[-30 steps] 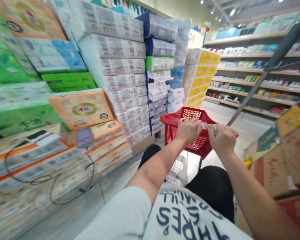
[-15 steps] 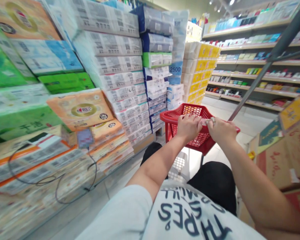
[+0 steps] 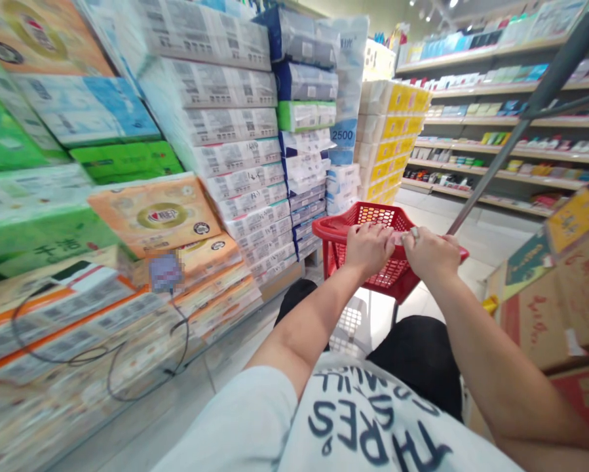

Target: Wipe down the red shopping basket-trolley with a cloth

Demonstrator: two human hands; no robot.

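Observation:
A red plastic shopping cart (image 3: 392, 288) with a perforated basket stands right in front of my knees. My left hand (image 3: 370, 249) is closed around the near handle bar of the cart. Close beside it, my right hand (image 3: 430, 254) wraps the same bar, with a ring on one finger. A short stretch of the pinkish handle (image 3: 398, 238) shows between the two hands. The inside of the basket is partly hidden behind my hands and forearms.
Stacked tissue packs (image 3: 235, 124) rise along the left, with a cable (image 3: 110, 354) lying over the lower ones. Yellow-and-white packs (image 3: 395, 124) stand ahead. Shelves (image 3: 495, 121) line the back right. A slanted metal pole (image 3: 495, 157) and cardboard boxes (image 3: 534, 314) are on the right.
The view has shifted very slightly, so the stacks and the cart sit a touch further left. Both hands keep their hold on the cart's handle.

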